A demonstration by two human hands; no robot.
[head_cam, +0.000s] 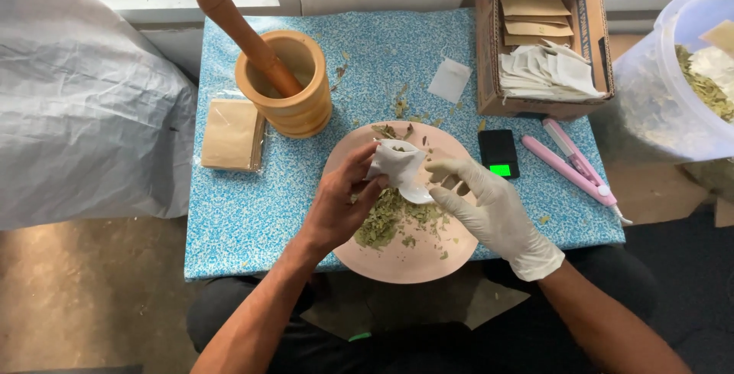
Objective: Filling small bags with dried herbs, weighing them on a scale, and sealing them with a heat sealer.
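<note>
Two hands are met over the pink plate at tabletop centre: a white bag is pinched open by the left hand, a spoon is gripped by the gloved right hand, dried leaves heaped at six o'clock below.

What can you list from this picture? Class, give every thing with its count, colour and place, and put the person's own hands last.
Table: one, blue speckled cloth, centre.
Plate: one, pink, front of table.
Dried leaves: one pile, green, on plate.
Small bag: one, white, over plate.
Spoon: one, white, over plate.
Mortar: one, wooden, back left.
Pestle: one, wooden, in mortar.
Paper packets: one stack, brown, left of mortar.
Cardboard box: one, brown, back right, holding white and brown bags.
Scale: one, black, right of plate.
Sealer: one, pink, right.
Tub: one, clear, far right.
Left hand: bare, holding bag.
Right hand: white glove, holding spoon.
</note>
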